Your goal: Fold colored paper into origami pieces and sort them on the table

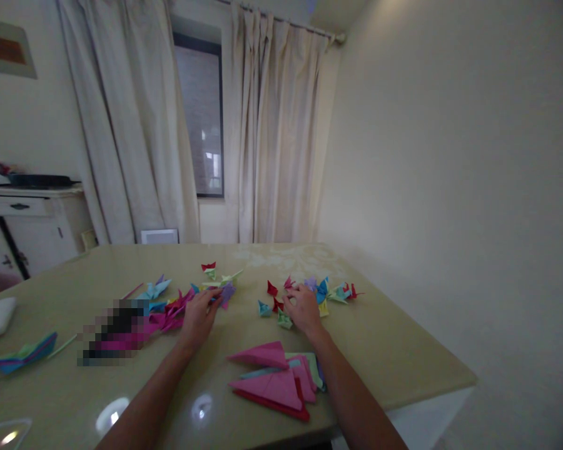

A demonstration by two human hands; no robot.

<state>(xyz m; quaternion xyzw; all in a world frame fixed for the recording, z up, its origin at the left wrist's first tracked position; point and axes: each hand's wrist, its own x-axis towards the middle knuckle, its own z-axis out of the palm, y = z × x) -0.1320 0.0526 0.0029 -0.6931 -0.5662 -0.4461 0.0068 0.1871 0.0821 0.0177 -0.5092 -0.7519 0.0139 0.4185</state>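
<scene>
My left hand [201, 317] reaches over the left group of folded paper figures, its thumb and fingertips curled together at a purple paper figure [228, 292]. Close by lie magenta paper figures [171, 312], a light green one [228, 279] and a red and green one [209, 270]. Over the right group, my right hand [304, 309] has its fingers bent in a pinch; what is between them is hidden. Beside those fingertips are a dark red figure [277, 305] and a pink one [288, 282]. A green figure [285, 320] sits just below them.
Pink folded paper pieces [269, 387] lie stacked between my forearms, with red and green ones. More paper figures [323, 290] spread right. A blue-green paper piece [25, 354] lies far left. The glossy table [394, 356] ends near the right wall.
</scene>
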